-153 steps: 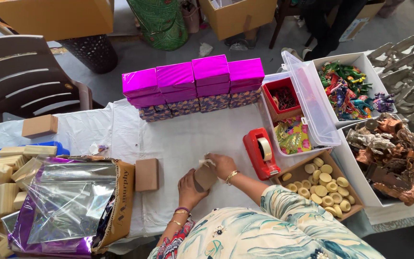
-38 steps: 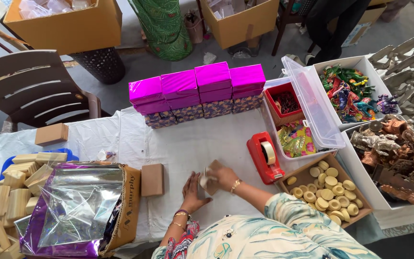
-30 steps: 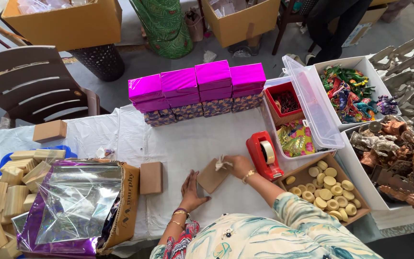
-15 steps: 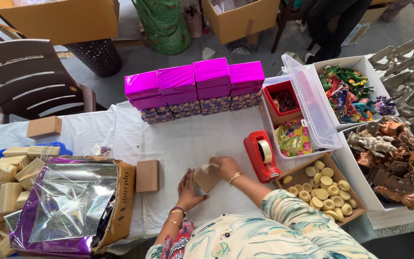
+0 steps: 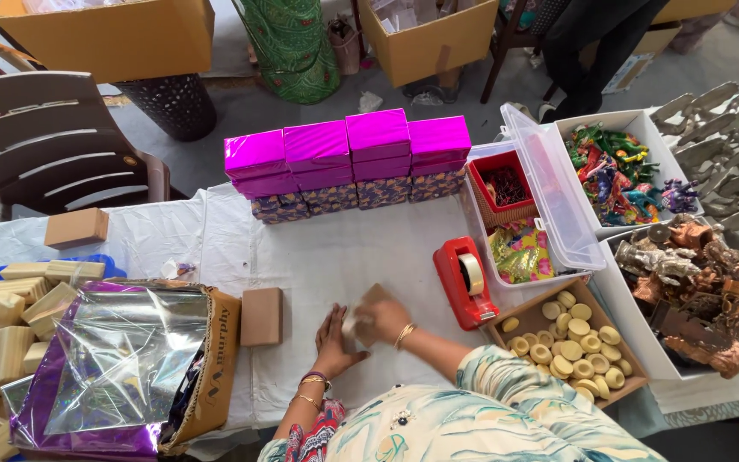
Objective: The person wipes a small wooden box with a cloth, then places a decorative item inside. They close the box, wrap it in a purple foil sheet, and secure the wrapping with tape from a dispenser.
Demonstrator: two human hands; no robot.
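Both hands meet on a small brown box [image 5: 368,310] near the front edge of the tabletop [image 5: 344,248], which is spread with white cloth. The left hand [image 5: 333,340] lies flat, fingers pressed against the box's left side; the right hand [image 5: 384,318] covers its top and right side, curled over it, so much of the box is hidden. The hands are close together with the box clamped between them. Just left of them a second brown box [image 5: 262,316] lies on the cloth, apart from the hands. Beside that sits an open carton [image 5: 215,359] holding sheets of shiny purple and silver foil [image 5: 117,364], and wooden blocks [image 5: 10,312] are heaped at the far left. A red tape dispenser [image 5: 464,281] stands just to the right of the right hand, and next to it a shallow tray [image 5: 570,342] of round yellow pieces. Along the back of the tabletop runs a row of stacked magenta boxes [image 5: 348,154]. To the right, a clear lidded bin [image 5: 532,197] and white trays hold colourful figurines [image 5: 622,171] and copper-coloured ones [image 5: 694,282].
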